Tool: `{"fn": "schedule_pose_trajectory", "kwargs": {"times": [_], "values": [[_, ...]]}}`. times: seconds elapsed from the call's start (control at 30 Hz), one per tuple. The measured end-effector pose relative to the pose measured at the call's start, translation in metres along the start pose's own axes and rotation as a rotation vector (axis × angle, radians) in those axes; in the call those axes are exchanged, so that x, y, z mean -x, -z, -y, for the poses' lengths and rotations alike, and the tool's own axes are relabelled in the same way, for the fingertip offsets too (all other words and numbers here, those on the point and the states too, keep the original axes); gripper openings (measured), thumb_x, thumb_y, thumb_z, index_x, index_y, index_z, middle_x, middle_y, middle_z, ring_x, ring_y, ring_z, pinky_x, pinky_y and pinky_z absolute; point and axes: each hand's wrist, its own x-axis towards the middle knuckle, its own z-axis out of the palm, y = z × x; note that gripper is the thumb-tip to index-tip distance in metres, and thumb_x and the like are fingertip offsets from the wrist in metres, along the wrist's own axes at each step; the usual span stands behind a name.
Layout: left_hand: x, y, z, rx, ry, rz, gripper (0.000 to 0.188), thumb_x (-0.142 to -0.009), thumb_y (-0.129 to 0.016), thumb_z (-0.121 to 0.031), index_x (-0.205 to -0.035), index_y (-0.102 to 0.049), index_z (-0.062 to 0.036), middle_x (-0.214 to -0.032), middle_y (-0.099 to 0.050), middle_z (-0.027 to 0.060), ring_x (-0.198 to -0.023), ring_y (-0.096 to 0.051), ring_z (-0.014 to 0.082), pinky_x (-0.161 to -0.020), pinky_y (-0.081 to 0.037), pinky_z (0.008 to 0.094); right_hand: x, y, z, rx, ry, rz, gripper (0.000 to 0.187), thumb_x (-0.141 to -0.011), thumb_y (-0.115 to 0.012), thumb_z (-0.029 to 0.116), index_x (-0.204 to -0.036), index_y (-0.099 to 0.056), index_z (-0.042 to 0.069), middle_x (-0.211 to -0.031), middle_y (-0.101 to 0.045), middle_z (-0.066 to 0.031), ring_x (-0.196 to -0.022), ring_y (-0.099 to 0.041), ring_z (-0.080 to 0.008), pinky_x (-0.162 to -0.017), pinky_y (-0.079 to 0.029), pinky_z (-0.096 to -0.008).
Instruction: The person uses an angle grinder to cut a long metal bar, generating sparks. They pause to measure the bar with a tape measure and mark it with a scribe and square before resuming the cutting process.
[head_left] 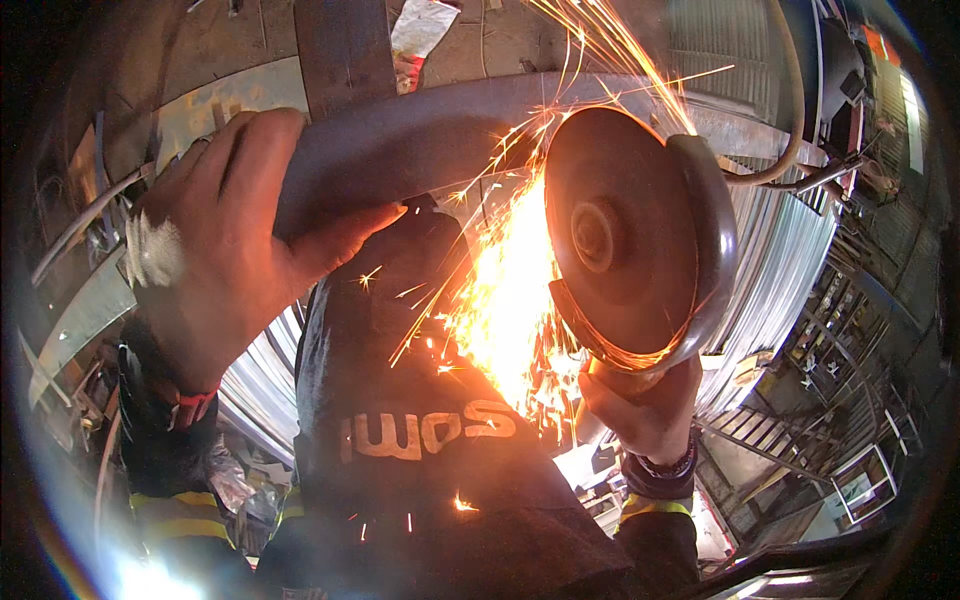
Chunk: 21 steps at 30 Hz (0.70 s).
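An angle grinder (715, 240) is in my right hand (645, 405), whose fingers wrap its body below the guard. The grinder's dark round disc (640, 235) faces me, against or very close to a broad dark metal bar (430, 135); the exact contact is hidden behind the disc. A dense stream of bright orange sparks (510, 310) pours down beside the disc, and more fly upward past it. My left hand (225, 240) clamps the bar's left end, fingers over the top and thumb underneath.
Dark clothing (400, 500) with pale lettering lies below the sparks. Corrugated metal sheets (770, 290) stand at the right, with a hose (795, 100) above them. A red-and-white bag (420, 40) lies on the ground at the top. Racks and metal scraps line the far right.
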Motion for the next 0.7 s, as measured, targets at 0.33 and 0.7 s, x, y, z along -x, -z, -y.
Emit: {"fn": "schedule_pose_trajectory", "kwargs": {"times": [0.33, 0.7], "values": [[0.001, -0.001, -0.003, -0.025, -0.036, -0.042, 0.063, -0.072, -0.089, -0.033, -0.114, -0.056, 0.0005, -0.094, -0.064, 0.0169, -0.084, -0.067, 0.0356, -0.068, -0.054, 0.0432, 0.003, 0.007, 0.002, -0.036, -0.143, 0.090, 0.079, -0.071, -0.080, 0.000, -0.138, -0.039, -0.002, -0.129, -0.059, -0.0152, -0.114, -0.062, -0.0216, -0.097, -0.050, -0.0365], [0.001, -0.001, 0.000, -0.051, -0.067, -0.080, 0.064, -0.072, -0.087, -0.040, -0.111, -0.056, 0.0012, -0.093, -0.061, 0.0164, -0.080, -0.065, 0.0351, -0.066, -0.053, 0.0429, -0.005, 0.013, 0.004, 0.249, -0.062, 0.063, 0.071, -0.067, -0.083, 0.006, -0.129, -0.049, -0.002, -0.118, -0.064, -0.0123, -0.104, -0.064, -0.0198, -0.089, -0.051, -0.0350]]}}
